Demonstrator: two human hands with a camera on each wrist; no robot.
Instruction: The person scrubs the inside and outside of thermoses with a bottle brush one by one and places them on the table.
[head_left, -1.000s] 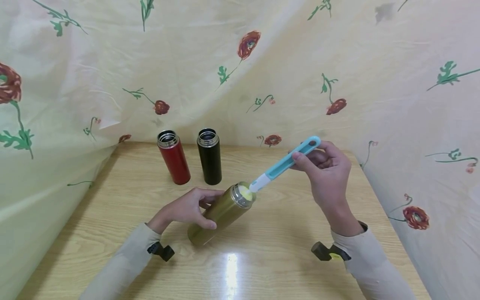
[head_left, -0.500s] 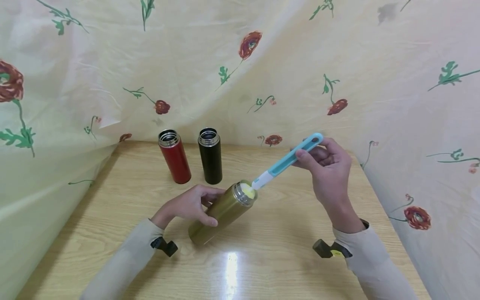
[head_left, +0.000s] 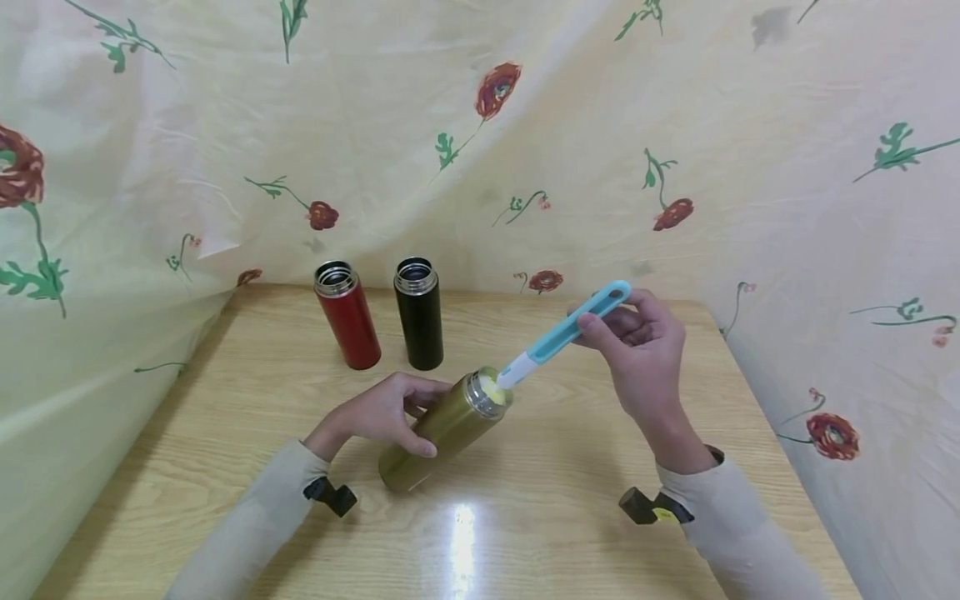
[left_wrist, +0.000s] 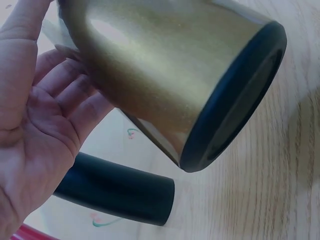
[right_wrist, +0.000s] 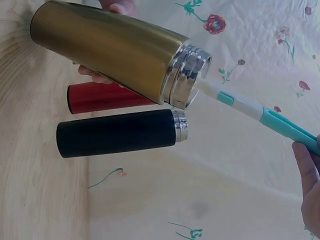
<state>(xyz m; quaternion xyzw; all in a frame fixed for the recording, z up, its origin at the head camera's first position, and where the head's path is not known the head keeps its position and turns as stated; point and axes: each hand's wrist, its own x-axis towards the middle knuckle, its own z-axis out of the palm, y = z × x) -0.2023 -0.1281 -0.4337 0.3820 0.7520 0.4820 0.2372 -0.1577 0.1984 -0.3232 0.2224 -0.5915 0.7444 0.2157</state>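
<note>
My left hand (head_left: 390, 412) grips a gold thermos flask (head_left: 450, 433) round its body, thumb on the near side. The flask is tilted, its lidless steel mouth facing up and to the right; its dark base (left_wrist: 240, 105) shows in the left wrist view. Between thumb and fingers, my right hand (head_left: 641, 350) pinches the turquoise handle of a bottle brush (head_left: 558, 337). The brush's white neck (right_wrist: 247, 106) enters the flask's mouth. Pale yellow sponge (head_left: 491, 388) fills part of the opening, and the rest of the brush head is hidden inside.
Behind the left hand, a red flask (head_left: 350, 321) and a black flask (head_left: 422, 321) stand upright without lids on the wooden table (head_left: 247, 400). A flowered cloth (head_left: 420, 125) hangs behind the table and along both sides.
My right hand and the brush rose slightly away from the flask's mouth, then came back down and to the left, the brush now a little deeper. The left hand keeps its grip almost unmoved.
</note>
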